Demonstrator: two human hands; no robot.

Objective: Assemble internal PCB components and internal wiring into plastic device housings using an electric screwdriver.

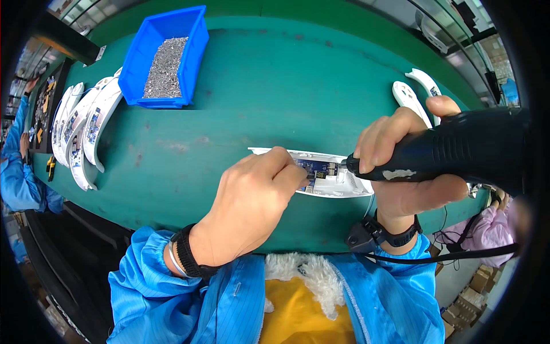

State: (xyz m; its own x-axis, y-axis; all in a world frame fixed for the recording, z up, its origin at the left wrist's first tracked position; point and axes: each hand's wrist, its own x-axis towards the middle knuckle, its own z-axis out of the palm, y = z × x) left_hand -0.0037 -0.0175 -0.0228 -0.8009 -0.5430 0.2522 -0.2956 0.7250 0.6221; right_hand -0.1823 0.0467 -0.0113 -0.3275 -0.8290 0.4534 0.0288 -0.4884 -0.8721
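A white curved plastic housing (pixel 344 186) lies in front of me, with a blue circuit board (pixel 314 167) set inside it. My left hand (pixel 246 192) is closed over the housing's left part, thumb and forefinger pressed together at the board's edge; what its fingertips pinch is partly hidden. Wrapped round a black electric screwdriver (pixel 458 146) is my right hand (pixel 395 143). The tool lies nearly level, its tip pointing left and meeting the right end of the board.
A blue bin (pixel 197 63) of small metal screws (pixel 166 67) stands at the back left. Beside it rest several white housings with boards (pixel 94 123); more housings (pixel 407 97) lie at the right. Co-workers' sleeves show at the far left (pixel 23 178) and far right (pixel 490 235).
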